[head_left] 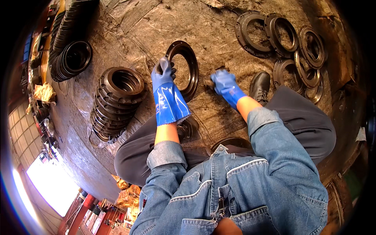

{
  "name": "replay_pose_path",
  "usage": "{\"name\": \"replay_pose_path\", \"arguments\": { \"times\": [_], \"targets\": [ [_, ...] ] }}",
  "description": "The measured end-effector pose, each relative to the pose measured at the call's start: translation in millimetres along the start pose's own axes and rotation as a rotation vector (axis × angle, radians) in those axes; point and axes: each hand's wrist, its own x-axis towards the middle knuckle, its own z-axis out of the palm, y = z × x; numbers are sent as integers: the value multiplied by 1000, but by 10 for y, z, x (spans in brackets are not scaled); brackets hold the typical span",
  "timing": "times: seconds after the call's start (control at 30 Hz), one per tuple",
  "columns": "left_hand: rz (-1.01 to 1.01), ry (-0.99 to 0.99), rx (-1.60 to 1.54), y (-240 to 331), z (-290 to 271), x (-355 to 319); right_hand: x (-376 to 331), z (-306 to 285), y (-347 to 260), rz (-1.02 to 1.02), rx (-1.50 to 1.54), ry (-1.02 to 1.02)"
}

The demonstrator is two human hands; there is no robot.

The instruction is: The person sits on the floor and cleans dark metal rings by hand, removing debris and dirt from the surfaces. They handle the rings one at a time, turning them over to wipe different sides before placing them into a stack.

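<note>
My left hand, in a long blue rubber glove, is closed on the left edge of a dark metal ring. The ring stands tilted on its edge in front of me, its wide hole facing partly my way. To the right of the ring and apart from it, my right hand is curled shut in a matching glove. Something small and dark shows at its fingers, too unclear to name.
Left of me rises a stack of flanged rings; farther left lies a long row of rings. Several loose rings lie overlapping at the far right, beyond my black shoe. A stained sheet covers the floor.
</note>
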Motion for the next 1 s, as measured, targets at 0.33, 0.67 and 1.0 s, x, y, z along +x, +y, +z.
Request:
{"name": "replay_pose_path", "arguments": {
  "times": [0.33,0.67,1.0],
  "targets": [
    [21,-2,10,-22,110,77,855,-851,-207,-791,-368,626],
    [-32,5,11,8,133,46,615,49,-161,-495,270,625],
    [256,28,133,7,131,-38,88,-361,-683,239,2027,-337]
  ]
}}
